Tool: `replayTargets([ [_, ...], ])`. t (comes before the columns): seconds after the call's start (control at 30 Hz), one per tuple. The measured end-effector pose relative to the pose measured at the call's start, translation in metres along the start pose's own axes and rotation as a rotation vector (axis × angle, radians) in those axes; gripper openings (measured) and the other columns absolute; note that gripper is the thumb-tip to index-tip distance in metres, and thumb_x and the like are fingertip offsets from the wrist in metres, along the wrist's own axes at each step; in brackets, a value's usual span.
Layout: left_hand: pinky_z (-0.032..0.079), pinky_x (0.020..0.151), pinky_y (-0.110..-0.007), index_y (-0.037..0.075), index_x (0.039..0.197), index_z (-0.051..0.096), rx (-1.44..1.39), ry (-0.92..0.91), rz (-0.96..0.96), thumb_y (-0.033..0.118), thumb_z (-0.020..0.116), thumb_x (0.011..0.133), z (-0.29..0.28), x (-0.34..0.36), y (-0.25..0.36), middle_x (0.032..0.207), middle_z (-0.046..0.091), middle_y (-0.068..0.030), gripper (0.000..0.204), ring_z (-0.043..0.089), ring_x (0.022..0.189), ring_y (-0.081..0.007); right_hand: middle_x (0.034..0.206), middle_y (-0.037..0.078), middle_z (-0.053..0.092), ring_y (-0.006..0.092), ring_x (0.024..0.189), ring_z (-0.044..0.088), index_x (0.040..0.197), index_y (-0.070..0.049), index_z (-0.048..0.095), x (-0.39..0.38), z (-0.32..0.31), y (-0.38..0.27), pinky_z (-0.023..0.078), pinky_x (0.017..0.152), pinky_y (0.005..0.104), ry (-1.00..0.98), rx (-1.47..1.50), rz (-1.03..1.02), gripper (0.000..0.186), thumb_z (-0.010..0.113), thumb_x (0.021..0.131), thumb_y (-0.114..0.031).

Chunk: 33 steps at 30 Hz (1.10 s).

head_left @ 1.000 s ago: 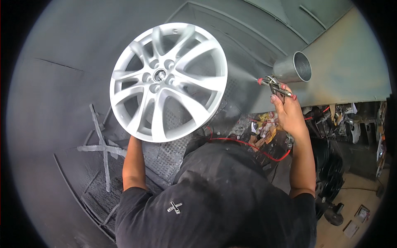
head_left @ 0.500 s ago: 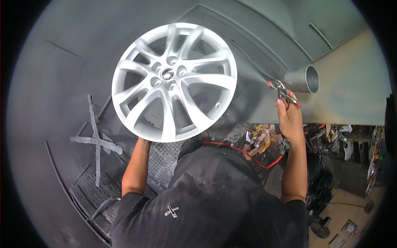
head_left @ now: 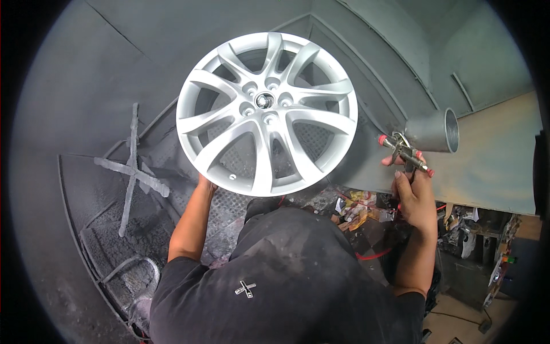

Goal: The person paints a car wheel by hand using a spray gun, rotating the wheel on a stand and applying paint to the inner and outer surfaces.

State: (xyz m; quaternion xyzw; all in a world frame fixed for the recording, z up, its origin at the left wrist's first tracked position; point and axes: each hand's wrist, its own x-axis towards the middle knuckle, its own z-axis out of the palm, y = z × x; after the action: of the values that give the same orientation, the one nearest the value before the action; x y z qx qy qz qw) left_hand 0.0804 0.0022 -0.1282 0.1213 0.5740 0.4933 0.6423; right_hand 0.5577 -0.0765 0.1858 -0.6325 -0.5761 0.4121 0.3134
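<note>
A silver-white alloy wheel [head_left: 262,163] with several split spokes and a dark badge at its hub faces up in front of me. My left hand [head_left: 206,182] is at the wheel's lower left edge, its fingers reaching underneath, mostly hidden by the rim. Off the wheel's right side, my right hand [head_left: 416,192] grips a metal spray gun [head_left: 405,153] with red fittings. The gun's nozzle end is toward the wheel, a short gap from the rim. No spray mist shows at the nozzle.
A grey-coated cross-shaped stand [head_left: 133,171] is at the left. Beyond the gun lies a metal pipe [head_left: 431,132] beside a pale panel [head_left: 487,166]. Crumpled litter [head_left: 358,211] and a red hose [head_left: 372,255] are low on the right. Grey walls curve around the work.
The wheel has turned, its valve hole going from the right side to the lower left. Mist from the gun has gone. My right hand sits lower, and the whole view has shifted.
</note>
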Motion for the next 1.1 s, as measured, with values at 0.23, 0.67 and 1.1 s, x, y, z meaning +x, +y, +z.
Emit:
replayTargets([
  [0.23, 0.052, 0.088, -0.041, 0.013, 0.134, 0.057, -0.138, 0.13, -0.032, 0.044, 0.051, 0.103, -0.019, -0.015, -0.073, 0.127, 0.065, -0.0032, 0.044, 0.064, 0.111, -0.0235, 0.066, 0.003, 0.056, 0.0102, 0.056, 0.05, 0.119, 0.003, 0.056, 0.03, -0.001, -0.065, 0.045, 0.063, 0.0305, -0.096, -0.178, -0.014, 0.024, 0.05, 0.096, -0.004],
  [0.67, 0.044, 0.1, -0.048, 0.016, 0.141, 0.051, -0.077, 0.055, -0.316, 0.047, 0.051, 0.103, 0.016, -0.079, -0.117, 0.135, 0.059, -0.0042, 0.049, 0.055, 0.124, -0.0262, 0.103, 0.031, 0.064, 0.0473, 0.099, 0.061, 0.097, 0.012, 0.059, 0.081, 0.013, -0.059, 0.049, 0.088, 0.0461, 0.126, -0.551, -0.121, 0.029, 0.057, 0.101, -0.017],
  [1.1, 0.051, 0.099, -0.049, 0.005, 0.14, 0.052, -0.027, 0.153, -0.094, 0.033, 0.062, 0.099, -0.046, -0.028, -0.087, 0.127, 0.066, -0.0112, 0.051, 0.064, 0.114, -0.0271, 0.069, 0.012, 0.057, 0.0225, 0.063, 0.055, 0.092, 0.005, 0.061, 0.094, -0.013, -0.019, 0.047, 0.066, 0.0391, 0.34, -0.632, -0.215, 0.028, 0.055, 0.104, -0.02],
])
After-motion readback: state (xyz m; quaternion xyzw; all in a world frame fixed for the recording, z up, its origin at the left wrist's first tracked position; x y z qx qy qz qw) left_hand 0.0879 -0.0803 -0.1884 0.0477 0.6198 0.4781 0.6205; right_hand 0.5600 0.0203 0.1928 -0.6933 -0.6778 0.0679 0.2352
